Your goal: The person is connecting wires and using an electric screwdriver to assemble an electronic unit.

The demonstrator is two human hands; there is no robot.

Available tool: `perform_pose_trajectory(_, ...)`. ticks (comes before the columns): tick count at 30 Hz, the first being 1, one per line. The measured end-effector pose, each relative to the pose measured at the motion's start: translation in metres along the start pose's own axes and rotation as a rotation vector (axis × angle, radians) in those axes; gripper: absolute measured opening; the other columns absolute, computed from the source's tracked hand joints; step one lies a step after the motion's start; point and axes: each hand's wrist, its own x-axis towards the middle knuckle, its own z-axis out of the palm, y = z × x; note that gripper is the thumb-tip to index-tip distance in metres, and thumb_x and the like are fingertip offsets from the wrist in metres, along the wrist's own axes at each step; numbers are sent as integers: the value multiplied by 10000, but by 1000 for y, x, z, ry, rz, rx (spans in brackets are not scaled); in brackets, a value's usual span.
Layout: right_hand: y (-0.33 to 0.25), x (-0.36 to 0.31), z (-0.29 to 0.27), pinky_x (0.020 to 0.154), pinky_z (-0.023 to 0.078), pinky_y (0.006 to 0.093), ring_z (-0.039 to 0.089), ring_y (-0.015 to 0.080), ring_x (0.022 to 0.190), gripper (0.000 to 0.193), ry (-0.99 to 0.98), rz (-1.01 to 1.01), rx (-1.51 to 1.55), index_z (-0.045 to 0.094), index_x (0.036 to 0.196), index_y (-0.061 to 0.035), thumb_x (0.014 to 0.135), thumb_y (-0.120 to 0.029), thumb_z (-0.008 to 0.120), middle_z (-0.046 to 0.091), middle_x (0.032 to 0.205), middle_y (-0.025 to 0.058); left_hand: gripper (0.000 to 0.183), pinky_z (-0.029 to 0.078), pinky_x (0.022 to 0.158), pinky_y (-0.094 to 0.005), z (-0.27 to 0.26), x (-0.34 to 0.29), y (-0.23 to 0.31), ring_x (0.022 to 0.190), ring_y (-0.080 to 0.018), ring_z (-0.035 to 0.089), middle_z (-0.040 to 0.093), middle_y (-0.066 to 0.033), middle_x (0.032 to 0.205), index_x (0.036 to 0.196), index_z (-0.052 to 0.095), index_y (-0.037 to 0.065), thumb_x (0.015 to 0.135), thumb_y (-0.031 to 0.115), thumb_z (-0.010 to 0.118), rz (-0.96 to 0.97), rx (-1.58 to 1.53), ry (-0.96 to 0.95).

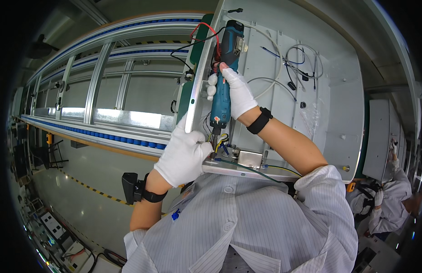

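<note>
My right hand [237,91], in a white glove, is wrapped round a blue and black cordless power screwdriver [221,98] inside a light grey metal box [340,120]. The tool points toward me, its bit at the box's near wall. My left hand [183,154], also gloved, reaches over the box's left edge with curled fingers close to the bit; whether they pinch anything is hidden. Yellow, blue and black wires [223,140] crowd beside the tip. Just right of it a silver metal block [250,159] sits on the near wall, a green wire [247,167] running past it.
Coiled grey and black cables [304,61] lie in the box. Red and black leads [206,28] cross its left edge. A roller conveyor [95,86] with blue rollers stretches left. At far right another person [388,204] works at a grey panel [378,136].
</note>
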Motion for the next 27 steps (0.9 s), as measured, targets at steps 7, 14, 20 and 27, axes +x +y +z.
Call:
perform_pose_trajectory(7,1,1,-3,541,560,356,629,202,591,275,-14,50,72,469,1026,-120,934,-320,633,615,767,69,42,289,1089,-615,11,-2,-4,793,-338,593,595,-98,735,663,627,85,646,56,651,32,-29,126)
perform_pose_trajectory(14,0,0,1,526,557,356,632,204,579,284,36,-3,-27,458,1017,-120,934,-328,632,618,754,76,83,447,837,-477,1,4,1,853,-377,555,587,-98,732,645,615,75,610,70,689,130,67,108)
perform_pose_trajectory(20,1,-3,0,571,559,343,635,193,629,340,15,-12,-26,526,1048,-107,929,-409,627,627,787,61,104,443,895,-488,1,2,4,972,-437,542,588,-111,755,682,640,66,614,103,709,123,62,84)
perform_pose_trajectory(27,-8,6,-14,622,574,424,618,214,643,242,-12,60,122,563,1041,-142,953,-365,595,609,789,58,86,444,830,-477,4,3,4,926,-406,539,600,-117,756,675,656,55,605,76,701,158,89,89)
